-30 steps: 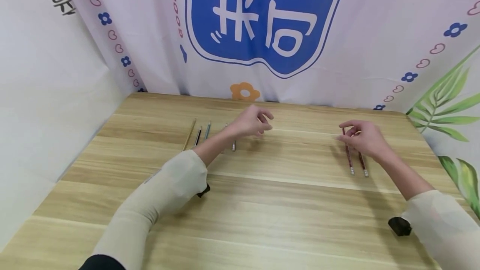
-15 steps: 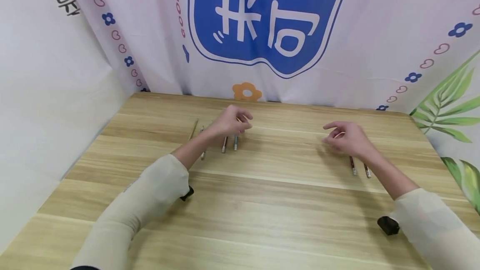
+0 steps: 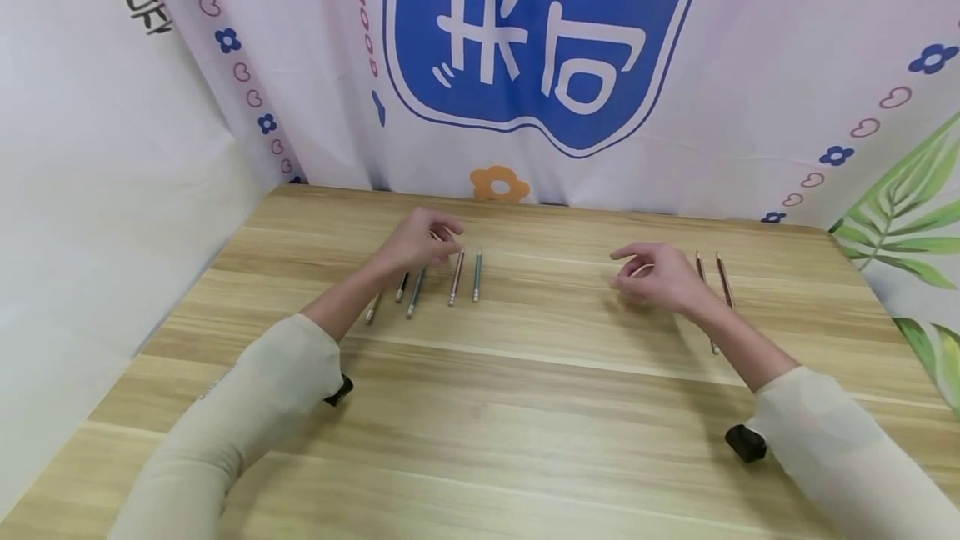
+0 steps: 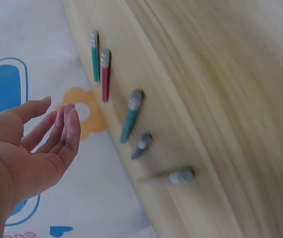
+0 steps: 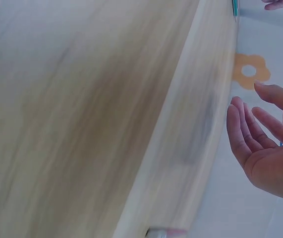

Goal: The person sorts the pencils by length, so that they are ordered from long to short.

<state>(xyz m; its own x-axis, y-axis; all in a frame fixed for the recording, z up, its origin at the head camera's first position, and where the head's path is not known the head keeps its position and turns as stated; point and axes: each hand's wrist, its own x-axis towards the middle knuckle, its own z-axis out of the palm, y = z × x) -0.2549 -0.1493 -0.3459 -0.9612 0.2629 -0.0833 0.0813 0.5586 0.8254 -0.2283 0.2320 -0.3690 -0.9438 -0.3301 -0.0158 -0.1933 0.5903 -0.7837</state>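
Fingers 1st: L hand has its fingers loosely bent, thumb apart, nothing held. R hand is much the same, a modest gap b/w thumb & index, nothing in it.

Just out from L hand, 5 pencils lie in a loose row on the table: teal pencil, red pencil, blue-green pencil, black pencil, gold pencil. Beyond R hand: 2 dark red pencils.

Risks, my guess: if L hand drops, its fingertips may knock the red pencil, b/c its tip is so near; thin shafts could roll & spoil the spacing. R forearm crosses above the dark red pair, so a low sleeve might drag them.

Views: head hides 3 pencils' far ends behind L hand/wrist; L wrist cam shows all 5 eraser ends & an empty palm. R wrist cam shows R palm empty too, but only a pencil end at its bottom edge.
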